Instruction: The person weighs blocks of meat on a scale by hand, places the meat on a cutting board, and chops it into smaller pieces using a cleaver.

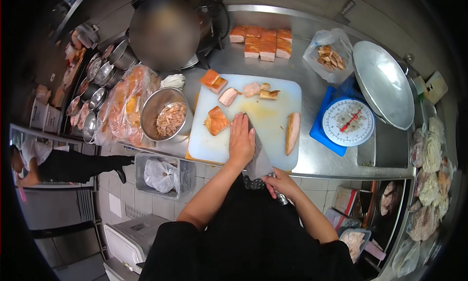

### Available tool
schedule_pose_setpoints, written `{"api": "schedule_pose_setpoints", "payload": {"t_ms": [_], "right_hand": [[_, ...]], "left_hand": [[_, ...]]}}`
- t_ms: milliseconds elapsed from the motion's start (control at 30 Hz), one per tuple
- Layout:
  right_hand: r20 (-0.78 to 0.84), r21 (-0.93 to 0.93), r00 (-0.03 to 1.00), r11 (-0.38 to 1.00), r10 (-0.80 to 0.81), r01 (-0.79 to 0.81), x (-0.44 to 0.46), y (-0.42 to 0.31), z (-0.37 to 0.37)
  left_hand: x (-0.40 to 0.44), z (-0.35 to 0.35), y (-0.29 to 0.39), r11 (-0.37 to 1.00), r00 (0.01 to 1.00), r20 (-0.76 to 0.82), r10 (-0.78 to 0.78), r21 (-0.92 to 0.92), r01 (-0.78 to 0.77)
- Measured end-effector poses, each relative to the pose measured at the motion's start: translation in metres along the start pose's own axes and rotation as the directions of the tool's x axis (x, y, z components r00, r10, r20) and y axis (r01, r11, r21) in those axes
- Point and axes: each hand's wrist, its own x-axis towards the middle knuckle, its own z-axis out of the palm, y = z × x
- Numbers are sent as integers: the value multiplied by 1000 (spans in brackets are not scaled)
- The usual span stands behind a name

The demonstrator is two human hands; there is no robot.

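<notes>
My right hand (283, 183) is closed around the handle of a wide-bladed kitchen knife (260, 157), its blade pointing away from me over the front of the white cutting board (275, 149). Against the left side of the blade lies my left hand (241, 140), palm down with fingers stretched out; whatever may be under it is hidden. Just left of those fingers is a browned-skin pork chunk (217, 121). Further back on the board are another pork block (213, 81), a pale piece (228, 97) and small scraps (261, 91). A long pork strip (292, 133) lies at the right.
Left of the board stands a steel pot (148, 120) of sliced meat, beside a bag of meat (127, 103). Several pork blocks (261, 41) sit behind. At right are a blue scale (321, 118), a metal pan (382, 81) and a bag of brown pieces (331, 57). Another person (73, 161) stands far left.
</notes>
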Motion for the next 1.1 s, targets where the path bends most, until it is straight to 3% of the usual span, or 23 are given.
{"api": "schedule_pose_setpoints", "payload": {"t_ms": [133,233,333,400,467,533,567,600,667,733,767,800,833,933,967,1033,1100], "right_hand": [[52,-82,997,995,-57,61,-24,-41,10],[116,-232,991,968,-65,91,-20,-92,31],[191,-268,978,953,-87,138,3,-121,58],[185,-265,979,954,-90,138,4,-121,65],[131,-328,985,933,-114,151,2,-120,65],[52,-415,993,902,-109,121,-16,-123,55],[-51,-435,992,896,-118,84,-27,-119,47],[-152,-453,980,890,-128,46,-38,-115,39],[-273,-443,941,895,-199,61,-63,-103,19],[-442,-420,875,908,-199,-6,-87,-94,4],[-448,-420,871,908,-202,-6,-97,-89,-2],[-553,-390,808,920,-201,-38,-107,-84,-7],[-650,-356,734,932,-195,-67,-117,-79,-12],[-733,-262,652,965,-192,-12,-144,-61,-20],[-760,-238,628,971,-170,-26,-152,-57,-20],[-769,-190,621,982,-150,2,-166,-43,-20],[-772,-144,621,989,-132,31,-176,-29,-19]], "left_hand": [[9,-54,21,997,997,-64,33,-65,-37],[31,-110,5,997,952,-306,27,-60,-48],[58,-153,-65,989,870,-491,-53,-144,-21],[74,-179,-123,916,873,-292,-391,-210,341],[85,-190,-192,829,885,-71,-460,321,457],[91,-200,-198,813,938,-84,-335,477,333],[93,-195,-194,818,959,-240,-151,514,257],[99,-193,-174,824,961,-235,-144,510,248],[106,-180,-111,975,939,-318,-131,132,181],[102,-133,-39,975,968,-117,-224,-43,220],[94,-103,2,950,965,45,-257,-171,261],[89,-86,40,963,922,318,-220,-80,258],[84,-44,54,989,875,470,-121,-15,145],[67,35,97,998,786,618,-10,60,-34],[64,53,101,997,785,620,-1,58,-44],[55,80,103,996,903,420,94,-41,-85],[54,81,104,996,864,497,87,-43,-76]]}}
